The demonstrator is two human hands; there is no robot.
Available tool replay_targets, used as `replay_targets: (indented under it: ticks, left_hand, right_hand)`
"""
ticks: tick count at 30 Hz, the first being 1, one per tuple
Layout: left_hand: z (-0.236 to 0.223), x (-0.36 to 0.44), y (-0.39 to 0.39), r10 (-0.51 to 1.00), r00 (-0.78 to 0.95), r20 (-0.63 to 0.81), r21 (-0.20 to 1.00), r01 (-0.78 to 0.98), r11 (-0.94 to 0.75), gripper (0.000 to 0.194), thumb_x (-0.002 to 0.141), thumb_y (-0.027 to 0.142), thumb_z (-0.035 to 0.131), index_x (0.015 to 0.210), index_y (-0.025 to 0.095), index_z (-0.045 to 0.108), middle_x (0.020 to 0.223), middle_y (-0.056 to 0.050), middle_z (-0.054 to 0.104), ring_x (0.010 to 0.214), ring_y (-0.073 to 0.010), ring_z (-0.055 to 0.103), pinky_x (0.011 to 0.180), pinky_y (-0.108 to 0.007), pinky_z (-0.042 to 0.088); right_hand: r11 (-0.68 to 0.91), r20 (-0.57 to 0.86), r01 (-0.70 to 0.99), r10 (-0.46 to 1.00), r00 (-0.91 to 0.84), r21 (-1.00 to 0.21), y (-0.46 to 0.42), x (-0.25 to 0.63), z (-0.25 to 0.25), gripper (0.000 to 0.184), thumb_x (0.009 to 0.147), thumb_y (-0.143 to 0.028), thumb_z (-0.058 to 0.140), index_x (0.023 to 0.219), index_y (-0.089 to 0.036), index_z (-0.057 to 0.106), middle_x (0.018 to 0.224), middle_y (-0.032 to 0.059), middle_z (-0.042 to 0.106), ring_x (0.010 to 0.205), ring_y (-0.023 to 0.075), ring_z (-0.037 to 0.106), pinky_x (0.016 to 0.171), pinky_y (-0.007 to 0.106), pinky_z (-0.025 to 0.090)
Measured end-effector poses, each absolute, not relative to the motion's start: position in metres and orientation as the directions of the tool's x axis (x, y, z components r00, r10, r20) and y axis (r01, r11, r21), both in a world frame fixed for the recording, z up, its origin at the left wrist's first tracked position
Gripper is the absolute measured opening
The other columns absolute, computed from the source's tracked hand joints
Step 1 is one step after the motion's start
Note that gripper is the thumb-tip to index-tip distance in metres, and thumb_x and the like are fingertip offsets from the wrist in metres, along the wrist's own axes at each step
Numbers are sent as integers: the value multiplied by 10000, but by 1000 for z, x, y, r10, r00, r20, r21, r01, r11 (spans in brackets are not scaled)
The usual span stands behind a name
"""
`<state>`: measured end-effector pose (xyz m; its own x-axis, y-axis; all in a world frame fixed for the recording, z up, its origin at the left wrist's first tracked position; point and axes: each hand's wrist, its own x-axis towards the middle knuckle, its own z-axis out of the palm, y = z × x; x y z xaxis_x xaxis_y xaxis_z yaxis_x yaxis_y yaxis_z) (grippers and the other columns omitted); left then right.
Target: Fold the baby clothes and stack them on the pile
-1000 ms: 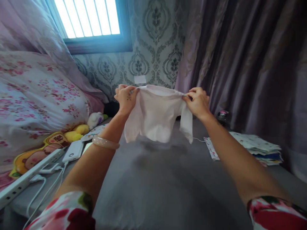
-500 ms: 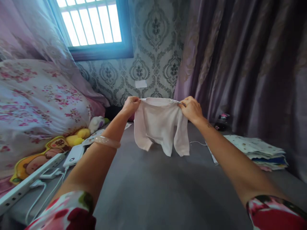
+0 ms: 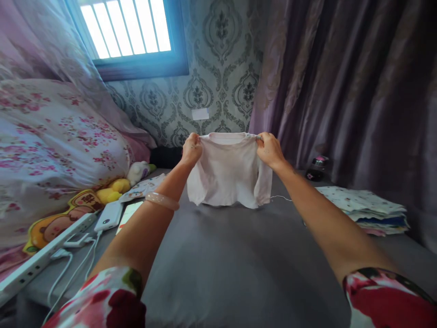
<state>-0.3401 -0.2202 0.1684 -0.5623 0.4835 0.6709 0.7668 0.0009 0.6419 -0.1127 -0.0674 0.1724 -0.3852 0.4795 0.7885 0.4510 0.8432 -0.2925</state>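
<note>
A small pale pink long-sleeved shirt (image 3: 228,171) hangs spread out between my hands, its neckline at the top. My left hand (image 3: 193,149) pinches the shoulder on the left. On the other side, my right hand (image 3: 270,149) grips the opposite shoulder near the collar. Both sleeves dangle at the sides, and the lower hem hangs close above the grey bed sheet (image 3: 218,264); whether it touches I cannot tell.
A stack of folded clothes (image 3: 365,209) lies at the right, with a dark bottle (image 3: 317,167) behind it. On the left are a power strip (image 3: 44,253) with cables, a white power bank (image 3: 109,216), plush toys (image 3: 137,172) and another patterned cloth (image 3: 145,187).
The shirt has spread wider and flatter, its hem now higher and more even. My left hand has shifted slightly right, and both hands still hold the shoulders.
</note>
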Motion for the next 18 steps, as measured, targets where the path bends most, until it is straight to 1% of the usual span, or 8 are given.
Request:
replay_targets:
  ticks: [3, 7, 9, 13, 16, 18]
  left_hand:
    - [171, -321, -234, 369, -563, 740, 579, 812, 77, 157, 915, 229, 434, 923, 198, 587, 927, -84, 607, 986, -244, 556, 887, -376, 405]
    - [171, -292, -263, 290, -448, 846, 433, 894, 118, 216, 959, 267, 390, 1014, 213, 592, 1078, -118, 579, 1124, -291, 500, 958, -442, 355]
    - [168, -278, -283, 257, -401, 879, 376, 915, 144, 220, 968, 306, 393, 1041, 240, 590, 1115, -115, 565, 1170, -302, 466, 971, -457, 344]
    - [168, -253, -327, 216, -362, 907, 309, 919, 245, 238, 980, 351, 381, 1097, 279, 575, 1127, -94, 551, 1210, -295, 423, 988, -477, 339]
    - [181, -239, -355, 219, -325, 920, 241, 910, 337, 269, 996, 363, 351, 1132, 275, 566, 1175, -86, 526, 1202, -291, 417, 1002, -522, 313]
    - [194, -235, -365, 242, -291, 925, 190, 910, 369, 280, 1007, 354, 323, 1156, 282, 549, 1210, -70, 510, 1214, -288, 406, 1005, -543, 300]
  right_hand:
    - [866, 825, 427, 429, -368, -260, -79, -104, 170, 258, 964, -292, 371, 984, -200, 611, 970, 115, 643, 981, 267, 571, 864, 401, 436]
    - [863, 850, 466, 388, -358, -197, -107, -81, 169, 356, 979, -487, 378, 975, -216, 608, 1012, 87, 617, 960, 239, 566, 805, 349, 434]
    - [861, 870, 484, 353, -344, -157, -122, -67, 168, 402, 975, -539, 371, 969, -217, 612, 1006, 74, 618, 946, 222, 571, 782, 327, 432]
    - [882, 917, 464, 251, -310, -84, -150, -42, 174, 442, 960, -588, 379, 947, -218, 621, 945, 54, 625, 901, 202, 581, 755, 311, 438]
    - [907, 935, 419, 181, -305, -39, -164, -30, 190, 420, 947, -584, 420, 902, -225, 632, 891, 44, 630, 865, 197, 586, 757, 316, 443]
    - [918, 932, 395, 174, -319, -36, -167, -28, 202, 393, 937, -573, 458, 888, -228, 640, 878, 37, 637, 852, 195, 588, 765, 319, 441]
